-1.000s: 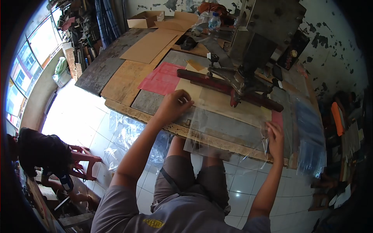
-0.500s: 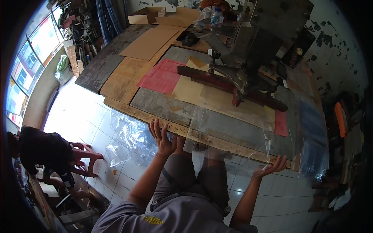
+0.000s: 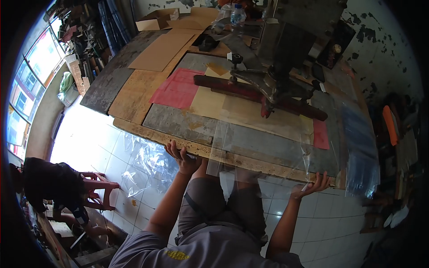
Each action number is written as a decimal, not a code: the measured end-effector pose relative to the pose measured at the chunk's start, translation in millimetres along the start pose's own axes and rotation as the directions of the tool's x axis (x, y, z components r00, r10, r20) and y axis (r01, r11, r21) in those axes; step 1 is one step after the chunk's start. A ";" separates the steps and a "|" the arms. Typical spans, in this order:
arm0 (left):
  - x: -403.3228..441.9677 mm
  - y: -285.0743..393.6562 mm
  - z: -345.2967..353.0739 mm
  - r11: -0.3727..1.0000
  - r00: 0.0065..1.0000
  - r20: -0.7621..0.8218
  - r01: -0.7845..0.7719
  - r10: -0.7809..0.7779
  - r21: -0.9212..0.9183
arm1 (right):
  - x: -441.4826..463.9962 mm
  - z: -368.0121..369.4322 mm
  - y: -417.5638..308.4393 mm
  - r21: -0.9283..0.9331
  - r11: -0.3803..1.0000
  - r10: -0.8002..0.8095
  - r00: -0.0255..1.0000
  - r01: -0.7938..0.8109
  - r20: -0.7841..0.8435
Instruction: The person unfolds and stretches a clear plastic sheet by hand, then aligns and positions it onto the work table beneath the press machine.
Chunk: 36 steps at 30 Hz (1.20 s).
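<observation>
My left hand (image 3: 187,161) is at the front edge of the wooden board (image 3: 152,136), its bent fingers hooked against the edge. Near the right end of that edge, my right hand (image 3: 310,187) has its fingers curled up against the wood. A small white stick-like thing (image 3: 306,186) shows by its fingers, too small to name. Between the hands, a clear plastic sheet (image 3: 219,152) lies over the board and hangs past its front edge. Red sheets (image 3: 174,88) and a cream sheet (image 3: 208,100) lie on the grey plate under the press bar (image 3: 263,99).
The heavy press column (image 3: 290,49) rises behind the bar. Flat cardboard (image 3: 163,51) lies at the back left, near a water bottle (image 3: 237,15). Stacked clear plastic bags (image 3: 359,152) hang at the right. A person (image 3: 51,187) bends beside a red stool (image 3: 100,190) at left.
The view has shifted and tilted slightly. My left fingers, spread upward before, are now bent closer against the board's edge. My right fingers have come up against the edge too.
</observation>
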State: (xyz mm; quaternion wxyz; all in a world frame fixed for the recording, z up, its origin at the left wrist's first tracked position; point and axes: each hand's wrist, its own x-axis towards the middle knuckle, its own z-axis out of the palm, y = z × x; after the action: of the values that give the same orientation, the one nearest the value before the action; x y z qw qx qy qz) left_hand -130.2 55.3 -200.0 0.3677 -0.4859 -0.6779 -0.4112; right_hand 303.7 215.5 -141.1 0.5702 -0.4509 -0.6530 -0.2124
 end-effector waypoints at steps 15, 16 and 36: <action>2.3 2.8 1.5 0.999 0.998 -0.053 0.022 -0.024 -0.030 | 0.7 -0.5 1.6 0.026 1.000 0.007 1.000 -0.007 0.014; 2.0 2.2 1.1 0.999 0.998 -0.051 0.023 -0.025 -0.029 | 0.5 -0.3 1.4 0.023 1.000 0.009 1.000 -0.009 0.014; 3.9 4.5 -2.0 0.999 0.999 -0.002 0.032 -0.032 0.000 | -2.4 -0.2 3.7 -0.016 1.000 0.005 1.000 -0.005 0.020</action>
State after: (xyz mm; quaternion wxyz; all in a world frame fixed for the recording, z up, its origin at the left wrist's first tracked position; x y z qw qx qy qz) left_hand -126.7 55.7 -194.9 0.3618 -0.4747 -0.6853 -0.4173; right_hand 306.7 216.3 -144.1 0.5606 -0.4591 -0.6559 -0.2116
